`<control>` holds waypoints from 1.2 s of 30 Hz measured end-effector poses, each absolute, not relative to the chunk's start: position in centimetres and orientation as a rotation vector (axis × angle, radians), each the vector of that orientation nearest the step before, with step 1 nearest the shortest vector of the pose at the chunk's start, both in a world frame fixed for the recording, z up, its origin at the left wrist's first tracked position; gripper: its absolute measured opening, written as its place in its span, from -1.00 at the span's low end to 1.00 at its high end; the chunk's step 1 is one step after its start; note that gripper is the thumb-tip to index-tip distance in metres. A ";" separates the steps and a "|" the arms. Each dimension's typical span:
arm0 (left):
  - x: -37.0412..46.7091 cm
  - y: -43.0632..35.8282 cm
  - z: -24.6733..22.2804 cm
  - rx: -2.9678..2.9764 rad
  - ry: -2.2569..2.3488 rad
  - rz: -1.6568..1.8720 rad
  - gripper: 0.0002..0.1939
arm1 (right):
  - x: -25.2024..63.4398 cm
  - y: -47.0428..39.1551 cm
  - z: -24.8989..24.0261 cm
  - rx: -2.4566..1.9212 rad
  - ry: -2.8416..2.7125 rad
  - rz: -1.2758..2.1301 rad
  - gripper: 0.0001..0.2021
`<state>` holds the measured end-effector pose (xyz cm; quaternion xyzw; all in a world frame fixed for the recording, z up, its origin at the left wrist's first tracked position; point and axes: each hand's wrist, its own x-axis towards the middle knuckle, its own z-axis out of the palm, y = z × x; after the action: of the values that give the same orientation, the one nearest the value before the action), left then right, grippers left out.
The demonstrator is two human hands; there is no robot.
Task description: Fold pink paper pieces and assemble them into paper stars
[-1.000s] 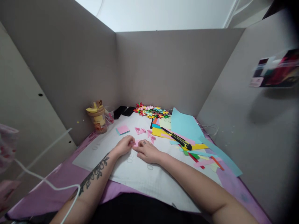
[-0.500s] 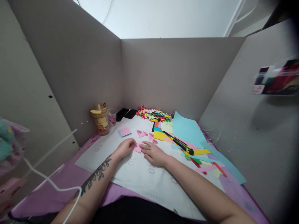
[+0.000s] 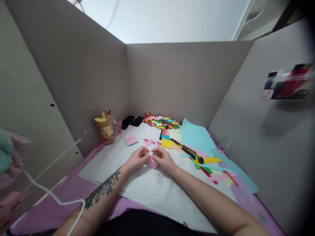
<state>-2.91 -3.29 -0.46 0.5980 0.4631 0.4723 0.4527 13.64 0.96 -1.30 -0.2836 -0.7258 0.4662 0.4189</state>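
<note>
Between both hands is a small pink square of paper (image 3: 153, 163). My left hand (image 3: 139, 156) pinches its left edge with thumb and fingers. On the opposite edge, my right hand (image 3: 162, 158) grips it the same way, fingers curled. The fingers partly cover the paper's top, so any fold there is hard to make out. Just beyond my fingertips lie several folded pink paper pieces (image 3: 149, 142). To the left of them sits a stack of pink and blue paper squares (image 3: 131, 141).
A black and yellow utility knife (image 3: 188, 151) rests on coloured paper strips (image 3: 216, 170) at right, beside a large light-blue sheet (image 3: 198, 136). Paper stars (image 3: 161, 121) are heaped at the back. Left of them are two black phones (image 3: 128, 121) and a lidded cup (image 3: 105, 129).
My right hand has gone from resting flat-fingered on the pink paper to pinching its edge. The paper has come slightly nearer and to the right, with both hands on it.
</note>
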 end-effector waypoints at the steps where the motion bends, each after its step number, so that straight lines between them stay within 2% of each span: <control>1: -2.8 -3.4 -0.4 1.482 1.131 1.156 -0.73 | 13.5 1.0 -1.3 -0.720 -1.833 1.164 -0.79; 4: -2.7 -3.6 -0.2 1.480 1.136 1.144 -0.74 | 13.6 1.1 -1.1 -0.770 -1.868 1.037 -0.80; 8: -2.9 -3.6 -0.3 1.378 1.317 1.294 -0.80 | 14.3 0.5 -0.7 -0.728 -1.997 0.480 -0.84; 12: -2.7 -3.3 -1.5 1.194 1.409 1.397 -0.85 | 14.3 -0.5 -0.6 -0.532 -2.381 0.036 -0.73; 15: -2.5 -3.3 -2.3 1.144 1.400 1.397 -0.87 | 13.7 -0.6 -0.7 -0.576 -2.490 -0.138 -0.84; 19: -2.5 -3.9 -2.2 1.148 1.410 1.350 -0.87 | 13.5 0.0 -0.8 -0.587 -2.509 -0.210 -0.79; 24: -2.6 -5.6 -1.2 1.144 1.312 1.187 -0.70 | 13.7 0.3 -1.0 -0.567 -2.533 -0.219 -0.80; 30: -4.2 -6.7 -0.6 1.861 1.707 1.063 -0.68 | 13.8 1.4 -1.9 -0.471 -2.608 -0.089 -0.82; 36: -4.0 -7.4 -1.0 2.433 1.594 0.784 -0.64 | 14.6 3.0 -2.4 -0.261 -2.608 0.231 -0.76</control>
<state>-4.05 -7.40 -1.04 0.8060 0.5280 0.2597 0.0645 14.61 3.01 -2.38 -0.0959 -0.9592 0.0849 0.2522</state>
